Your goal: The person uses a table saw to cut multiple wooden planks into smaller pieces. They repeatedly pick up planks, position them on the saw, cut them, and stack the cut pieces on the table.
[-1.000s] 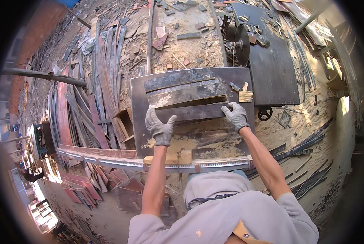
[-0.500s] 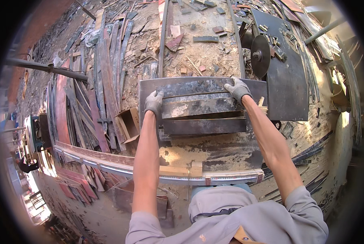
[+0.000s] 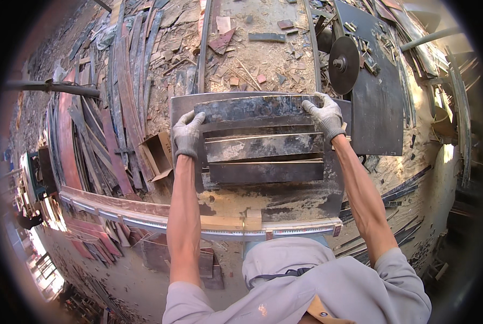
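My left hand (image 3: 187,132), in a grey-white knit glove, grips the left end of a long, dark, stained plank (image 3: 252,110). At the plank's right end my right hand (image 3: 326,116), gloved alike, has its fingers over the far corner. The plank lies crosswise between the hands, seemingly raised a little. Nearer to me, a scuffed dark plank (image 3: 263,147) with pale patches and a plainer dark plank (image 3: 265,171) lie stacked on the metal saw table (image 3: 336,191). What lies directly under the held plank is partly hidden.
A round saw blade (image 3: 344,65) stands right of the rails, beside a dark panel (image 3: 379,108) strewn with offcuts. A measuring rule on a wooden fence (image 3: 301,229) crosses in front of me. Left are an open cardboard box (image 3: 157,156) and piled long strips (image 3: 125,102). Sawdust covers the far ground.
Both hands have come up and nearer with the far plank, and a wider gap shows between it and the plank below. The whole view has shifted slightly.
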Tool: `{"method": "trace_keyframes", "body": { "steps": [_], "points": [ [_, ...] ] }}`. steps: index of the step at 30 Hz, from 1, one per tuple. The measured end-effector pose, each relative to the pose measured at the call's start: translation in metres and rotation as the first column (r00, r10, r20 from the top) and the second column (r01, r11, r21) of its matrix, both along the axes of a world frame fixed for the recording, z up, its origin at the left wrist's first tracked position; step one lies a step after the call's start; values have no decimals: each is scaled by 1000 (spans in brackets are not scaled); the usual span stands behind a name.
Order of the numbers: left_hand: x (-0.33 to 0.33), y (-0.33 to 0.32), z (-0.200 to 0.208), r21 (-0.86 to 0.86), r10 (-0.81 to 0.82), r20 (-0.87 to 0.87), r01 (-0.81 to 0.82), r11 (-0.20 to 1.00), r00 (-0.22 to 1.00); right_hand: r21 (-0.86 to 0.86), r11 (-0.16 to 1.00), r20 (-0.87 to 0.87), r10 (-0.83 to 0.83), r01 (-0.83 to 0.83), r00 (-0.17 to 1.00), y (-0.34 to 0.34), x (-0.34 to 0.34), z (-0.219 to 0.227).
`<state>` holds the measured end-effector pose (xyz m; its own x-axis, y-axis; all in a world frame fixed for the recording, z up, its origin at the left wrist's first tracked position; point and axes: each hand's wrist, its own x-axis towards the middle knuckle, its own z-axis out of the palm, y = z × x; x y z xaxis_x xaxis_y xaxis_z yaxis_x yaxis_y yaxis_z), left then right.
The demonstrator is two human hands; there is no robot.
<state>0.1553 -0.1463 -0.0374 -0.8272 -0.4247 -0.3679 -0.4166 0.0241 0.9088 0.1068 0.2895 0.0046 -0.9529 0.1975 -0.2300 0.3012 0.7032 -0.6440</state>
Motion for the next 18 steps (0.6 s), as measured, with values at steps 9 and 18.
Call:
{"method": "trace_keyframes", "body": {
  "steps": [9, 18],
  "points": [
    [136, 50, 102, -142, 59, 111, -43, 989, 992, -38, 998, 133, -43, 48, 990, 32, 134, 65],
    [242, 182, 46, 436, 597, 596, -841, 321, 537, 203, 733, 80, 648, -649, 757, -37, 21, 77]
  ]
}}
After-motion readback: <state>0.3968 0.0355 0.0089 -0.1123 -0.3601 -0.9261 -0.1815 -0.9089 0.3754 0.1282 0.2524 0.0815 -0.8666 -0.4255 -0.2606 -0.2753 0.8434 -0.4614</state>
